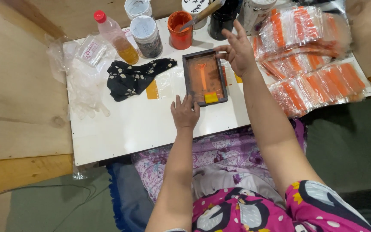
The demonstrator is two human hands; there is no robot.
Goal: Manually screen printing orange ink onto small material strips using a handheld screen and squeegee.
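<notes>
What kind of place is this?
Probably a small home printing workspace: a small printing frame stained orange lies on a white board, an open pot of orange ink stands behind it, and clear orange-printed bags are piled up.

A: How's the camera sitting?
B: I've got one view only, head-worn, looking steeply down over my arms at the white board [142, 129].
A: Range?
B: Close, arm's reach. Far edge faces the wooden wall [18, 77]; my lap fills the bottom.
</notes>
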